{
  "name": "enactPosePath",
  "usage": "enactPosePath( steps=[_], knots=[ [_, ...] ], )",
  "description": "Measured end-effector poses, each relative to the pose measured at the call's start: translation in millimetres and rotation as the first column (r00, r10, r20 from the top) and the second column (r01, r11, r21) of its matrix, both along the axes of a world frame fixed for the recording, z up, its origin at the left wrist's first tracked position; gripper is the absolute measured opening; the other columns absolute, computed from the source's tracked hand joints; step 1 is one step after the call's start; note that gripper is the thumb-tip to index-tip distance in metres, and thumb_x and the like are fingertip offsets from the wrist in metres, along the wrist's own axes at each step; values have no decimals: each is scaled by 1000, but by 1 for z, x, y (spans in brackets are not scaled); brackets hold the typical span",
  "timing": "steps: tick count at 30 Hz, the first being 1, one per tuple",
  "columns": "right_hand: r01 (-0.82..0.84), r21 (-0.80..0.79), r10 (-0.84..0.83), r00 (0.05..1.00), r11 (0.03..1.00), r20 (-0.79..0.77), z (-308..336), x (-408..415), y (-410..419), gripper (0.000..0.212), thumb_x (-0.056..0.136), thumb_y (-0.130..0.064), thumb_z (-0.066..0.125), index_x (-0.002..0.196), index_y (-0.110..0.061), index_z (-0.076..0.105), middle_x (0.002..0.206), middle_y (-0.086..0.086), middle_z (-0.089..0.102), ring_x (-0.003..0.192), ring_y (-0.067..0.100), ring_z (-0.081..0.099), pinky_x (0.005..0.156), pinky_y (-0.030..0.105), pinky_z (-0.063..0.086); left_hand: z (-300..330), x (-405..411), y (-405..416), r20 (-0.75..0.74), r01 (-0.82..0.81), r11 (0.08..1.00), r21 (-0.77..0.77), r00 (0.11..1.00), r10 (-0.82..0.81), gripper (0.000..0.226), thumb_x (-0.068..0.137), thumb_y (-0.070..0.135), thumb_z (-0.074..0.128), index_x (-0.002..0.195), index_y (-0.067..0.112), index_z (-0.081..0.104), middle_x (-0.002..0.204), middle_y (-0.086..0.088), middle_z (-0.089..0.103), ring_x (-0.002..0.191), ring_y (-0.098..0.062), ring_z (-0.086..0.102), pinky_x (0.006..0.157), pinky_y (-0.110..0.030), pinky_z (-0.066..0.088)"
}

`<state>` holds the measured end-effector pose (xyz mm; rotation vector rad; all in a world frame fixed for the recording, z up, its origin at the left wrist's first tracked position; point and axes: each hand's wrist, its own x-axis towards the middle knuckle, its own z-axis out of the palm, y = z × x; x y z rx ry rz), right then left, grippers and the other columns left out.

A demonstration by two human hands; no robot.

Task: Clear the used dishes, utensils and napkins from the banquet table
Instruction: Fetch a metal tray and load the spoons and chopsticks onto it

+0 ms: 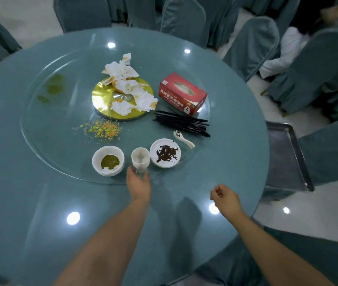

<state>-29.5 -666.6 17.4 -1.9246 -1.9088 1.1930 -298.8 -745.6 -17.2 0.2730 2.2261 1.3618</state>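
My left hand grips the base of a stack of clear and white cups at the near rim of the glass turntable. Left of the cups stands a stack of white bowls with green-brown sauce. To their right is a white plate with dark scraps. A white spoon and a bundle of black chopsticks lie beyond the plate. Stained crumpled napkins cover a gold disc. My right hand hovers loosely curled over the table, holding nothing.
A red tissue box stands at the back right of the turntable. Food crumbs and green smears lie on the glass. A metal tray sits beside the table on the right. Covered chairs ring the table.
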Motion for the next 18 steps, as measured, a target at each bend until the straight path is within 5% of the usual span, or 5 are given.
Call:
enactPosePath(
  steps=[3, 6, 9, 14, 18],
  knots=[
    [13, 13, -14, 1000, 1000, 23, 2, 31, -4, 13, 85, -21, 60, 74, -14, 59, 70, 3, 67, 63, 19, 58, 62, 28, 49, 2, 35, -8, 29, 35, 989, -142, 999, -31, 28, 94, 12, 61, 118, -1, 56, 117, -21, 63, 109, -36, 60, 95, -41, 45],
    [65, 64, -66, 998, 996, 21, 12, 71, -10, 19, 83, -24, 59, 70, -12, 51, 62, 1, 57, 56, 16, 46, 56, 28, 44, 8, 86, -10, -10, 279, 933, -230, 957, -289, 23, 98, 12, 52, 115, 1, 60, 111, -22, 67, 107, -38, 61, 91, -39, 44],
    [134, 98, -129, 990, 986, -59, 25, 129, -21, 23, 85, -22, 54, 69, -7, 49, 63, 3, 62, 59, 18, 54, 61, 33, 47, 23, 156, -1, -3, 460, 870, -175, 884, -468, 26, 101, 13, 46, 122, 3, 57, 100, -17, 72, 104, -33, 64, 85, -33, 44],
    [190, 156, -175, 979, 969, -106, 51, 249, -43, 25, 92, -21, 47, 76, -16, 66, 68, -8, 68, 67, 3, 60, 64, 24, 44, 55, 297, 8, -30, 681, 715, -160, 720, -693, 33, 102, 6, 34, 130, 9, 49, 91, -17, 74, 84, -37, 63, 70, -37, 48],
    [225, 175, -207, 971, 958, -117, 72, 346, -62, 25, 91, -16, 45, 81, -26, 65, 75, -8, 70, 68, 7, 62, 57, 21, 44, 74, 403, 6, -31, 821, 537, -195, 542, -840, 49, 90, -5, 42, 136, 11, 46, 104, -18, 71, 97, -31, 64, 87, -36, 50]
  ],
)
